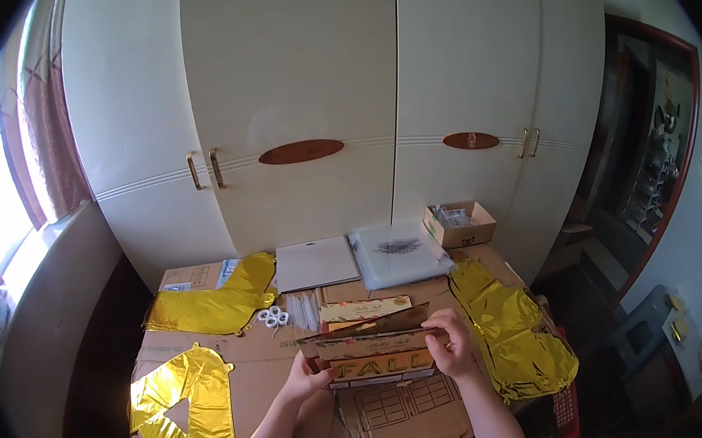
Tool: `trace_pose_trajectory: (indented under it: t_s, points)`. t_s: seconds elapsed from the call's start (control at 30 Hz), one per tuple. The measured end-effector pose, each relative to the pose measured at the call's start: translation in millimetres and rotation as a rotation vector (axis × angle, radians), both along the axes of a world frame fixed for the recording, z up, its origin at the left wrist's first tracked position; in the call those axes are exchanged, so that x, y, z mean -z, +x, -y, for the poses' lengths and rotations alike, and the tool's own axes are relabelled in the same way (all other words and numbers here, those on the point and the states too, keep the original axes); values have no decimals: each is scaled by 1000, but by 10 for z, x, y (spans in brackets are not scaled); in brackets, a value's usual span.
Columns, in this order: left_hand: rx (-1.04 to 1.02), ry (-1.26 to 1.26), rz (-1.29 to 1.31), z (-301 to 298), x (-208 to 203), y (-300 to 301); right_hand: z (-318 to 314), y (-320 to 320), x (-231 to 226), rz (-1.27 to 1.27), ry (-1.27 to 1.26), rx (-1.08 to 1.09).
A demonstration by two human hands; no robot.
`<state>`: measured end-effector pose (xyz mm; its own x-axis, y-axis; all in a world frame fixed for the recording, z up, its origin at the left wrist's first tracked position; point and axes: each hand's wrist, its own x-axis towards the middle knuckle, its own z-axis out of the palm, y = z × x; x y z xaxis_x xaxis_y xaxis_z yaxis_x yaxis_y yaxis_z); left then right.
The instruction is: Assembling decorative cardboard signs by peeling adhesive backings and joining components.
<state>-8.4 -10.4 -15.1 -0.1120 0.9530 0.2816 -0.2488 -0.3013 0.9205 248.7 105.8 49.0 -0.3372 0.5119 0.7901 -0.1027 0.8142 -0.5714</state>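
Observation:
Between my two hands I hold a folded printed card [372, 346], brown and cream with a leafy border and a picture of gold letters. Its upper flap stands partly raised. My left hand [306, 381] pinches the left edge, thumb in front. At the right end, my right hand [450, 343] grips the card with thumb and bent fingers. Behind it a similar printed card [365, 308] lies on the cardboard-covered table [265, 379]. Flat gold foil balloons lie to both sides: an upper left balloon [207, 309], a lower left balloon [208, 385] and a right balloon [509, 326].
White ribbon rolls [273, 317] sit beside thin clear straws [302, 311]. Farther back are a pale flat board [316, 264], a stack of clear plastic bags [402, 266] and a small carton [475, 234] holding packets. White cabinets [295, 72] stand behind; a red basket [566, 418] is lower right.

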Motion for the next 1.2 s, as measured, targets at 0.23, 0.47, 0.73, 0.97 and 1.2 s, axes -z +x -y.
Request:
trace_pose_trajectory:
  t_s: [0.23, 0.47, 0.73, 0.97, 1.2]
  points:
    - [-15, -82, -41, 47, -75, 42, 194, -86, 85, -298, -534, -308]
    - [-105, -12, 28, -153, 284, -7, 6, 11, 308, -68, -414, -237]
    - [-212, 157, -74, -189, 227, 87, 30, 51, 143, -36, -359, -194]
    - [-9, 49, -83, 16, 50, 58, 20, -63, 68, -52, -420, -261]
    - [-198, 167, -212, 19, 33, 63, 262, -395, -546, -35, 356, 285]
